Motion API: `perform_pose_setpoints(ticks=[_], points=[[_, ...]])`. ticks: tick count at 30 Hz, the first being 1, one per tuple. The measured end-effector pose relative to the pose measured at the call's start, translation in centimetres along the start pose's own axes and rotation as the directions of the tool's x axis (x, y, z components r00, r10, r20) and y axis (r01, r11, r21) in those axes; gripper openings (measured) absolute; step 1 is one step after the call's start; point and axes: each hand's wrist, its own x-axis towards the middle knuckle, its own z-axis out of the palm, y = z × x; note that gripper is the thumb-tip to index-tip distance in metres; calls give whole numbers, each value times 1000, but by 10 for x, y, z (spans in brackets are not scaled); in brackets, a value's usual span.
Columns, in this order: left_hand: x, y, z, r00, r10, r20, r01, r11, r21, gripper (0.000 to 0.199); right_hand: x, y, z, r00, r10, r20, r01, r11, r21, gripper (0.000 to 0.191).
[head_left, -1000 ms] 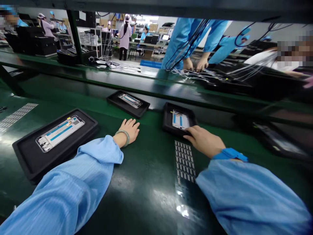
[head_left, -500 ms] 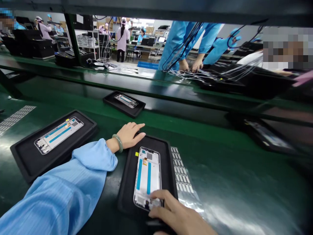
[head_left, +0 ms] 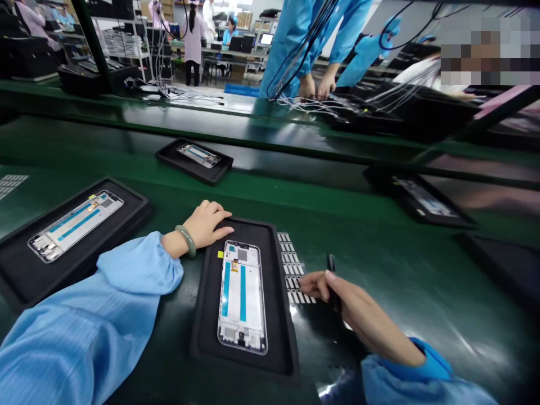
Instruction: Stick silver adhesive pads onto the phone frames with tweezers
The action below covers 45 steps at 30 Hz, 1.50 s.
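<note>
A black tray (head_left: pixel 280 337) lies before me with a phone frame (head_left: pixel 253 287) in it, face up, two blue strips along it and a yellow tab at its upper left. My left hand (head_left: pixel 206 224), fingers stretched out, rests at the tray's far left corner. My right hand (head_left: pixel 333 289) is closed around a slim black pen-shaped tool (head_left: pixel 331 262); its exact kind is unclear. The fingertips of that hand are at the right edge of a sheet of small pale stickers (head_left: pixel 291 264), beside the tray.
On the left is another black tray (head_left: pixel 137 205) holding a similar phone frame. Further trays (head_left: pixel 219 175) (head_left: pixel 455 219) stand along the green bench's far side. A dark tray (head_left: pixel 506 264) is at right. Beyond the ledge, a co-worker's hands (head_left: pixel 316 87) handle cables.
My right hand has moved from the phone frame's lower end to the sticker sheet at the right. The left hand remains at the tray's corner. The whole view has shifted.
</note>
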Motion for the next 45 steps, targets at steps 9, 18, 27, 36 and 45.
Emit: perform_pose_setpoints(ticks=[9,18,27,36,45], points=[[-33,-15,-16,999,26,26,-26,1000,1,38,22,-1,13,971,-94,-219,148,959,243,43],[-21,77,-17,936,344,78,-332,933,-138,43,7,-4,13,912,7,-411,28,996,81,42],[-15,162,34,957,168,235,-172,985,-5,62,4,6,22,910,79,-406,-67,997,42,41],[2,163,38,979,77,190,-73,997,-29,54,3,7,27,858,56,-511,-33,998,53,41],[1,159,43,988,57,140,-53,998,-31,45,6,8,28,852,43,-521,-22,999,48,39]])
